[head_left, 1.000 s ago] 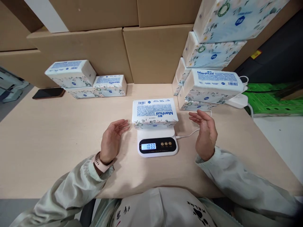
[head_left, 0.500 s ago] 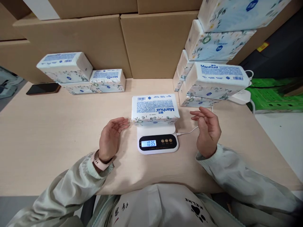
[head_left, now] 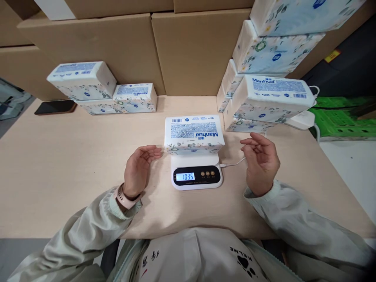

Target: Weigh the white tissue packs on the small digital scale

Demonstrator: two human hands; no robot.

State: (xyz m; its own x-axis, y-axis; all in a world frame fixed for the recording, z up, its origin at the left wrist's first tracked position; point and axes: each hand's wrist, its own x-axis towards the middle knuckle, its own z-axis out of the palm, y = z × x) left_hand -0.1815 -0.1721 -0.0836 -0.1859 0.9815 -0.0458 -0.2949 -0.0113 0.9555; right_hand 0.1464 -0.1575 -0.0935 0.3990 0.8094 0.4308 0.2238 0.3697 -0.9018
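Observation:
A white tissue pack (head_left: 193, 134) printed "Manhua" lies on a small white kitchen scale (head_left: 196, 175) at the middle of the table; the scale's lit display reads 103.5. My left hand (head_left: 138, 169) hovers just left of the pack, palm turned inward, fingers apart and holding nothing. On the other side my right hand (head_left: 261, 161) is raised beside the pack, fingers loosely curled and apart, also holding nothing. Neither hand touches the pack.
Three tissue packs (head_left: 101, 87) sit at the back left, a tall stack of packs (head_left: 268, 76) at the back right. Cardboard boxes (head_left: 188, 51) wall the far edge. A dark phone (head_left: 55, 106) lies far left. A white cable (head_left: 233, 163) runs from the scale. Green crates (head_left: 340, 119) stand right.
The scale reading rose from 103.3 to 103.5. Both hands stay beside the pack, the right one's fingers curling a little more. The view shifted slightly.

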